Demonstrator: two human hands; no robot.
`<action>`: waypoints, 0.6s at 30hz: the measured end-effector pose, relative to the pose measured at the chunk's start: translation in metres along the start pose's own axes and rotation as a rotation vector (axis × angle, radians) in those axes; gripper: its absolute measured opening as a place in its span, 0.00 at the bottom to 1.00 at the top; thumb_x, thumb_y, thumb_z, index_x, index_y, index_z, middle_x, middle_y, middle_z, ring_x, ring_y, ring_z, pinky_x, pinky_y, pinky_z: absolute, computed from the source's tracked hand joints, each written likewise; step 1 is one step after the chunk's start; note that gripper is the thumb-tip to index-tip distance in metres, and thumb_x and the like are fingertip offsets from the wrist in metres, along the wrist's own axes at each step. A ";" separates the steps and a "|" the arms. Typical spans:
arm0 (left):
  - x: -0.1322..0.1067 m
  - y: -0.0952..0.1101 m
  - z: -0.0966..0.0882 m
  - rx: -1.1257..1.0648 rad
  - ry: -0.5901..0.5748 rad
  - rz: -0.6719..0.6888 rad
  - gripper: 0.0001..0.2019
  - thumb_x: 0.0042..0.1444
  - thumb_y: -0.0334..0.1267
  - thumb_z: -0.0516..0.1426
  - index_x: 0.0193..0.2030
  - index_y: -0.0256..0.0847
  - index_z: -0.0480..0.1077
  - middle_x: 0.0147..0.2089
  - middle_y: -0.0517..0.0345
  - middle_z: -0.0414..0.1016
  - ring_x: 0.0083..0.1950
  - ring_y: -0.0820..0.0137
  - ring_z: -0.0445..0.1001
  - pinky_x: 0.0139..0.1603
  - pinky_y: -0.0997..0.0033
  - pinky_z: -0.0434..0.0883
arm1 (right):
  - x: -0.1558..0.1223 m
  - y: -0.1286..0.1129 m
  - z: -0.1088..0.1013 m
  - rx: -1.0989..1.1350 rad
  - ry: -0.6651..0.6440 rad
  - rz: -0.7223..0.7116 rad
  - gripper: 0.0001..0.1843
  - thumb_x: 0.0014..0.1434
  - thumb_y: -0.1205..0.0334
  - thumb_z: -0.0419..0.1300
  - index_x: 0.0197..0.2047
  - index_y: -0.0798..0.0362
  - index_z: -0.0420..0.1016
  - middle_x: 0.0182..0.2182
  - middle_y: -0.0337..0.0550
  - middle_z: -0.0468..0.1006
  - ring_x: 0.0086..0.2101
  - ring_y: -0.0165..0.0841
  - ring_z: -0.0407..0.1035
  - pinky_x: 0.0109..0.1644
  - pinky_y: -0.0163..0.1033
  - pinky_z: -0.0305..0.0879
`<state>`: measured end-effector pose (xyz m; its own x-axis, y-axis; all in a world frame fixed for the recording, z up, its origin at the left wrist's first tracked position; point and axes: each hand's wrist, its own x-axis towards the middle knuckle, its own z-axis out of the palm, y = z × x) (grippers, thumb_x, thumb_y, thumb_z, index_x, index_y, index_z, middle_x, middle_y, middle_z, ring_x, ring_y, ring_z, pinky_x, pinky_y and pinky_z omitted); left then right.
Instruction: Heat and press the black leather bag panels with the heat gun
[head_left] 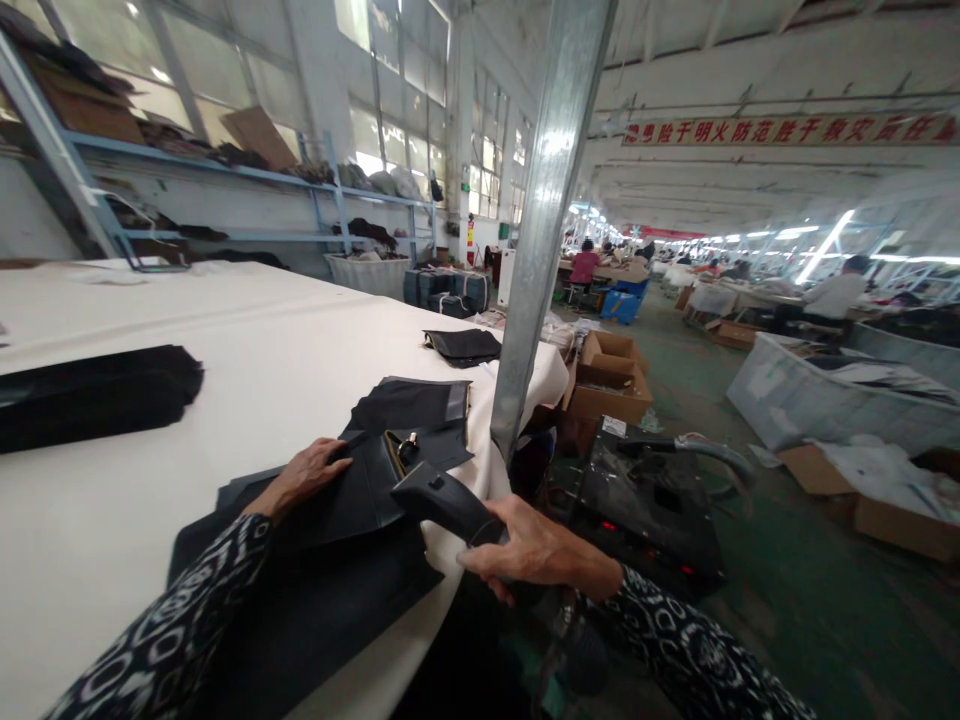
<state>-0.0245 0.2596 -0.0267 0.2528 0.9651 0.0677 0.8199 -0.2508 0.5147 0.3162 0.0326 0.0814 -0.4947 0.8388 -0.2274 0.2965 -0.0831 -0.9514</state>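
My left hand [311, 475] rests on a black fabric piece [364, 490], its thumb and fingers closed at the cloth. A gold-edged zipper with a metal pull [409, 447] shows at the right end of that piece. My right hand [517, 545] is wrapped round a black hand-held trimmer [450, 505]. The trimmer's wide head points left and sits right beside the zipper end; whether it touches the cloth I cannot tell. More black cloth [322, 610] lies beneath, reaching over the front of the white-covered table [247, 330].
A metal post [544, 200] rises at the table's right edge. Stacked black pieces [97, 395] lie at left, and a black zippered piece [461, 347] lies farther back. A black machine [645, 500] with a hose, cardboard boxes [611, 380] and a large bin [825, 390] stand to the right.
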 end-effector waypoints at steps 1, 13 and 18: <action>0.003 0.000 0.002 0.012 0.000 0.004 0.22 0.50 0.49 0.55 0.47 0.35 0.72 0.55 0.37 0.74 0.58 0.51 0.71 0.65 0.59 0.62 | -0.002 0.000 0.000 -0.007 0.008 -0.002 0.10 0.58 0.58 0.63 0.33 0.56 0.69 0.20 0.35 0.72 0.18 0.25 0.66 0.21 0.28 0.63; 0.014 -0.003 0.009 0.107 0.019 -0.029 0.13 0.49 0.50 0.55 0.34 0.42 0.66 0.39 0.48 0.73 0.46 0.56 0.72 0.52 0.61 0.66 | -0.008 0.016 0.001 -0.033 0.079 -0.011 0.12 0.57 0.55 0.64 0.33 0.57 0.70 0.20 0.36 0.73 0.18 0.26 0.66 0.21 0.30 0.64; 0.004 0.005 0.006 0.090 0.042 -0.091 0.11 0.52 0.48 0.55 0.29 0.43 0.62 0.34 0.54 0.68 0.41 0.61 0.67 0.46 0.63 0.64 | -0.004 0.014 0.003 -0.022 0.089 0.061 0.08 0.55 0.60 0.64 0.34 0.56 0.71 0.21 0.36 0.73 0.19 0.27 0.67 0.20 0.29 0.64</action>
<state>-0.0165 0.2620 -0.0287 0.1555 0.9859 0.0611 0.8814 -0.1664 0.4421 0.3201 0.0262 0.0680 -0.4014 0.8770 -0.2642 0.3423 -0.1239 -0.9314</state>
